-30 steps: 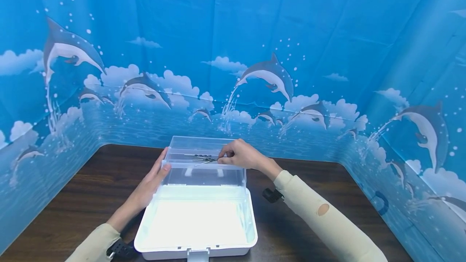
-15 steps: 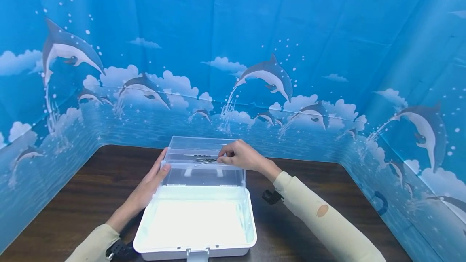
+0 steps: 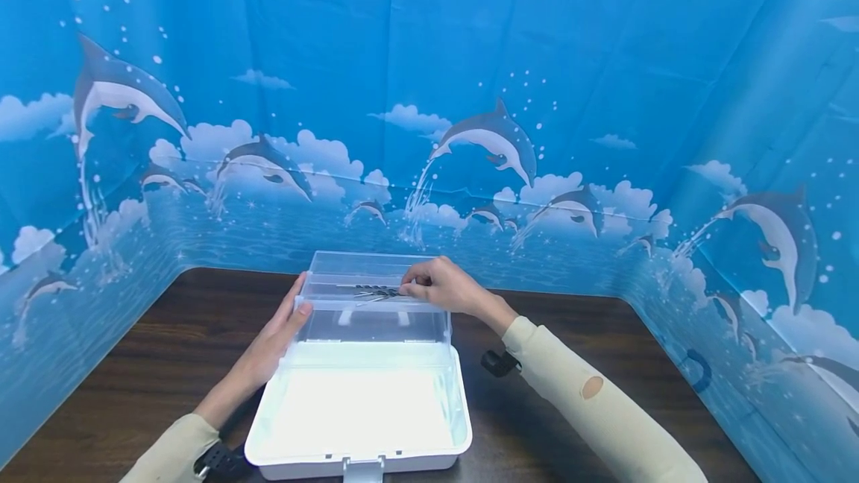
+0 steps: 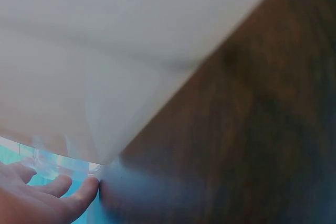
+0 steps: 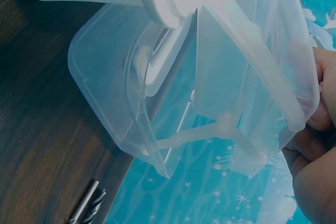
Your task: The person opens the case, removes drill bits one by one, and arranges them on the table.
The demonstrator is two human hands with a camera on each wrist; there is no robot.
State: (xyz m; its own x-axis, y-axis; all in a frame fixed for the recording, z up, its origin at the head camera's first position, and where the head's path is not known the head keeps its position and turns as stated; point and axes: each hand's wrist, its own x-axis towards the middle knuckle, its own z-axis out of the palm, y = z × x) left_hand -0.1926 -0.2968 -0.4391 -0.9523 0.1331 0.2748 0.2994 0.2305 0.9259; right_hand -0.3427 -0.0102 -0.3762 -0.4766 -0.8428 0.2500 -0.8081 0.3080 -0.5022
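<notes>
A white storage box (image 3: pixel 359 408) stands with its lid raised and clear plastic trays (image 3: pixel 373 282) folded up at the back. Several drill bits (image 3: pixel 376 291), dark-fluted with silvery shanks, show at the upper tray in the head view. My left hand (image 3: pixel 278 330) grips the tray's left end, thumb over the front edge and fingers along the side. At the right end, my right hand (image 3: pixel 439 285) has thumb and forefinger together, pinching the end of a bit; its fingertips are partly hidden. The right wrist view has this hand (image 5: pixel 315 145) right at the tray's end wall.
The dark wooden table (image 3: pixel 537 393) carries the box, whose latch (image 3: pixel 364 469) hangs at the front. In the right wrist view, two drill bits (image 5: pixel 88 202) lie low at the left. A blue dolphin-print curtain (image 3: pixel 429 58) encloses the table's back and sides.
</notes>
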